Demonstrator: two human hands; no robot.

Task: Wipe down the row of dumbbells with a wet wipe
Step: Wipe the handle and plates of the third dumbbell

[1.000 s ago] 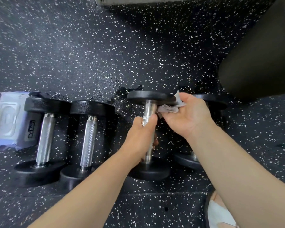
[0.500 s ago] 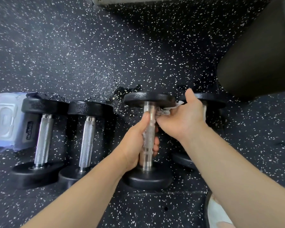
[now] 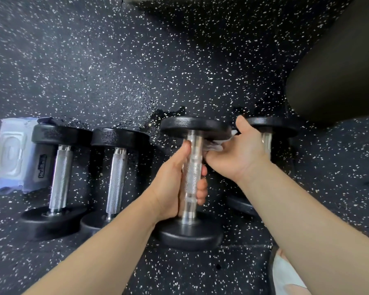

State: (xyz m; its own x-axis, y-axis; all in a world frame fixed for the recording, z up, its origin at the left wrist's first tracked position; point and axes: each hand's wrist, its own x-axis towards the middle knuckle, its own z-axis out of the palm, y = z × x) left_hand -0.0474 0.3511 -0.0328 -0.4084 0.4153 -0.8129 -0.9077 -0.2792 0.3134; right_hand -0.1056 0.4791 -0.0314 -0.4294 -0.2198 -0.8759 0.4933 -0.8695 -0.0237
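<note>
Left hand (image 3: 175,184) clamped around knurled steel handle of third dumbbell (image 3: 191,179) from left, thumb up along the bar, fingers wrapped round the right side. Right hand (image 3: 241,152) closed on crumpled wet wipe (image 3: 216,146), pressing it against underside of that dumbbell's far black head, thumb pointing up past the rim. Four dumbbells lie in a row on speckled black rubber floor (image 3: 136,71), handles running near-to-far. Leftmost dumbbell (image 3: 60,177) and second dumbbell (image 3: 117,173) untouched; fourth dumbbell (image 3: 273,128) mostly hidden behind right arm. Wipes pack (image 3: 11,154) at far left, just beside leftmost dumbbell. Dark padded object (image 3: 339,71) upper right.
</note>
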